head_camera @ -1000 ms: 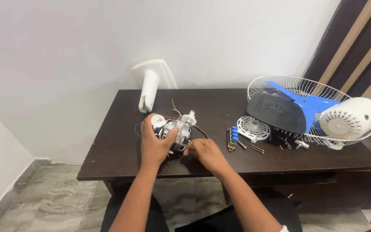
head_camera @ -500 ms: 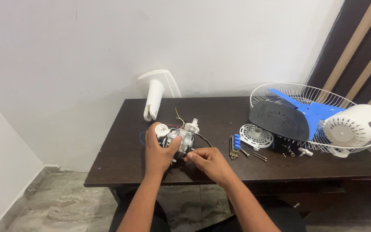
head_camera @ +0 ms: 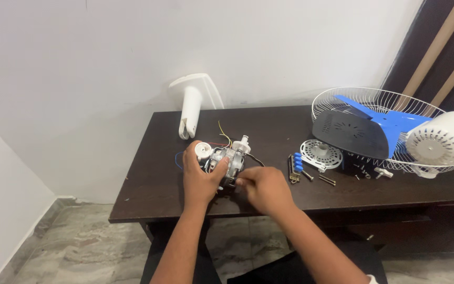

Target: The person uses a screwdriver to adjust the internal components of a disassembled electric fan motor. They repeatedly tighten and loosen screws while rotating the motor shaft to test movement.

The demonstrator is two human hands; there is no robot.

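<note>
Head view: left hand [head_camera: 199, 181] grips the fan motor [head_camera: 226, 160]; right hand [head_camera: 262, 190] pinches its side. Probably heavy, rigid; wires fragile, so hold the metal body.

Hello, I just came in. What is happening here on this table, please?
A person is working on a small fan motor on a dark wooden table. The left hand grips the motor, while the right hand touches its near side. Coloured wires stick out of the motor. To the right lie a wire fan guard, a blue blade, a white rear cover and some screws.
</note>
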